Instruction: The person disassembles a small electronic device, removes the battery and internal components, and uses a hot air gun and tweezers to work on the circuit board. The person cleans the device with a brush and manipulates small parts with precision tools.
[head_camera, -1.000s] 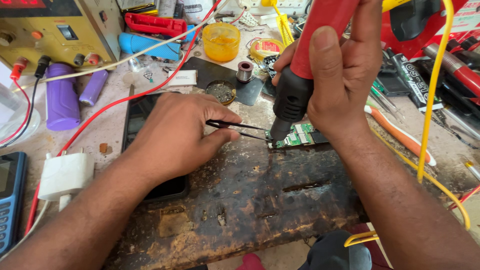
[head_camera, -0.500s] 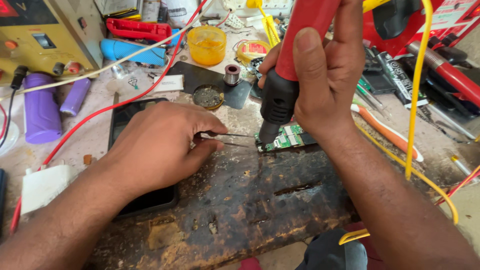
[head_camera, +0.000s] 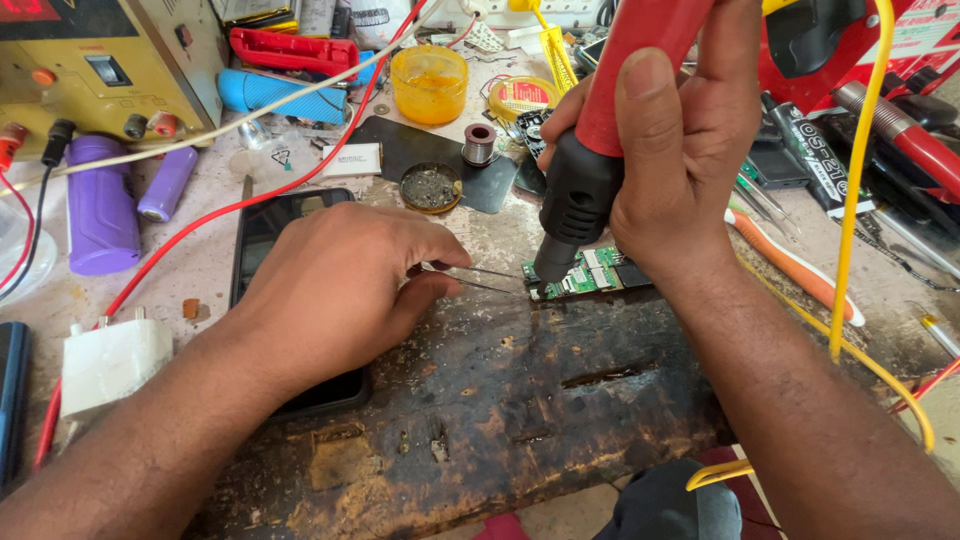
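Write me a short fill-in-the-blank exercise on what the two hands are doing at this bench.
1. The left hand holds thin metal ____ pointed at the green circuit board.
2. The right hand grips a tool whose handle is ____ above its black nozzle.
3. The left hand rests over a dark ____ lying flat on the bench.

Missing words: tweezers; red; phone

a cluttered workbench (head_camera: 200, 270) fills the view, its pale top stained and gritty. a dark, scorched wooden board (head_camera: 480, 400) lies on its near part, chipped and blotched with rust-brown patches. at the far left stands a yellow power supply (head_camera: 110, 60), with red and white wires (head_camera: 230, 205) trailing across the bench. purple cylinders (head_camera: 95, 205), a blue case (head_camera: 275, 95), a yellow jar (head_camera: 430, 85) and a white charger (head_camera: 115, 365) lie about. light is even and bright, with soft shadows. no wall, window or floor can be made out.
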